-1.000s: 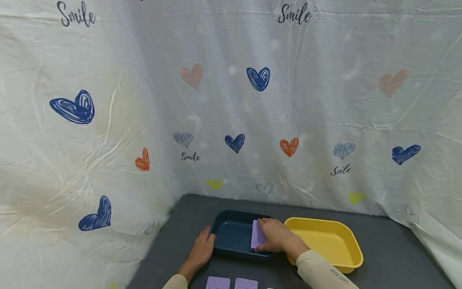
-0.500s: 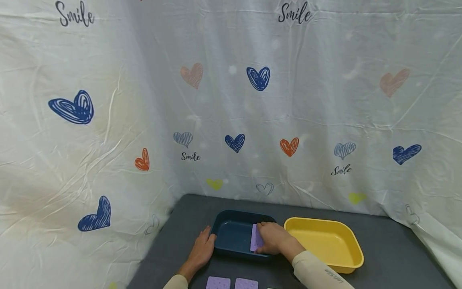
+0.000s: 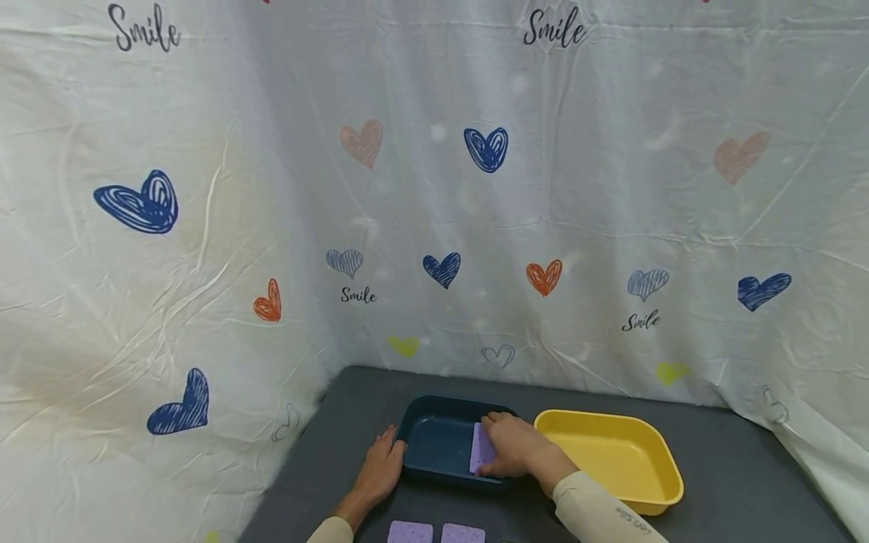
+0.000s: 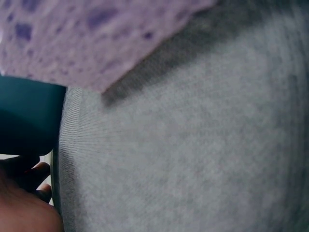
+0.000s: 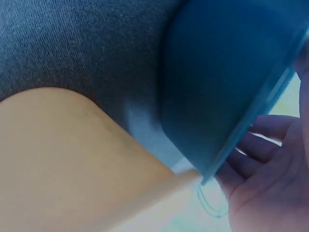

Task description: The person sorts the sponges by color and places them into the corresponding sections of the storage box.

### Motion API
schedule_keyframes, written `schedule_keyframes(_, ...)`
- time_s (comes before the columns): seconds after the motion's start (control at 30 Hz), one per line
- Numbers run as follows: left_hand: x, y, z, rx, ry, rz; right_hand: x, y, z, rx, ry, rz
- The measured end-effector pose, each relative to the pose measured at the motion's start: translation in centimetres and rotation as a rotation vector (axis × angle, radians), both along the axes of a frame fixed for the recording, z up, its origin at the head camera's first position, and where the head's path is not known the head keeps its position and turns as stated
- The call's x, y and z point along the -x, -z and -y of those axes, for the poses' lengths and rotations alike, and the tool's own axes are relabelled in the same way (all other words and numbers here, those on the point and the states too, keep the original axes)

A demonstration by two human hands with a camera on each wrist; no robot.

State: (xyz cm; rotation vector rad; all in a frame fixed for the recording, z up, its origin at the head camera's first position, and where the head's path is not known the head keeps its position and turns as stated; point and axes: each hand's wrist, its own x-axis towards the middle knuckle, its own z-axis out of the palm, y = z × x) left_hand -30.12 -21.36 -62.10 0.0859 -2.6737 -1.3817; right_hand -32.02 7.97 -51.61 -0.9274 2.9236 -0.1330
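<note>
A dark blue tray sits on the table. My left hand rests against its left end, fingers stretched along the outside and thumb at the rim. Inside the tray's right part, my right hand holds a purple sponge between thumb and fingers, covering its right side. In the right wrist view, my right hand reaches over the tray's rim. The left wrist view shows my left hand low in the corner beside the tray wall.
A yellow tray stands right of the blue one, under the right forearm. Two more purple sponges lie at the front edge of view, one of them large in the left wrist view. A heart-printed curtain hangs behind the grey table.
My right hand with the purple sponge has shifted slightly down and toward the front within the blue tray. The left hand has stayed at the tray's left end.
</note>
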Motion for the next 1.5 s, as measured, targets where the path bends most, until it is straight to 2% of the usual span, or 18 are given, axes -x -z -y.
schedule_keyframes(0.23,-0.2,-0.1,-0.1,-0.006,-0.004,0.008,-0.5,-1.4,-0.5,0.079,0.012,0.055)
schedule_keyframes(0.53,0.1,0.5,0.1,0.004,-0.009,-0.006,-1.6,-3.0,-0.7,0.115,-0.005,0.05)
schedule_keyframes(0.73,-0.1,0.1,-0.1,0.002,-0.014,-0.029,-2.8,-4.0,-0.5,0.119,-0.048,0.036)
schedule_keyframes(1.1,-0.5,-1.0,-0.5,0.006,-0.019,-0.025,-5.3,-4.8,0.1,0.11,-0.128,0.0)
schedule_keyframes(1.33,-1.3,-2.0,-0.8,0.011,-0.009,-0.061,-7.4,-5.1,0.3,0.12,-0.144,0.072)
schedule_keyframes(1.43,-1.0,-1.4,-0.6,0.01,-0.001,-0.039,-8.1,-5.0,0.3,0.12,-0.168,0.084)
schedule_keyframes(1.5,-0.9,-1.5,-0.6,0.028,-0.001,-0.018,-8.6,-4.9,0.2,0.119,-0.188,0.084)
